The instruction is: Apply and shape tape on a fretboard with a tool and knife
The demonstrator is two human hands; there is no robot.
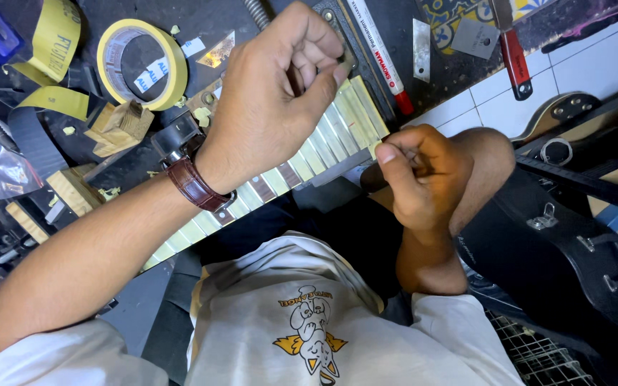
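The guitar neck lies across the dark desk, running from the near left to the far right, with its fretboard facing up. Strips of pale yellow tape cover the wood between the frets over most of its length. Two or three sections near the watch strap show bare brown wood; whether these have been left unmasked or uncovered cannot be told.

The left hand is curled over the far end of the neck, thumb and forefinger pressed together at the last taped sections. It appears to pinch something small, but the object is hidden by the fingers. The right hand sits just right of the neck, beside its edge, fingers closed into a loose fist with the thumb on top. What it holds, if anything, cannot be told.

Judged from the layout, the masking stage is largely complete, and work is concentrated at the far end.

A roll of yellow tape rests on the desk at the far left, with small wooden blocks near it. A white marker with a red cap lies just beyond the neck. A black instrument case stands at the right.
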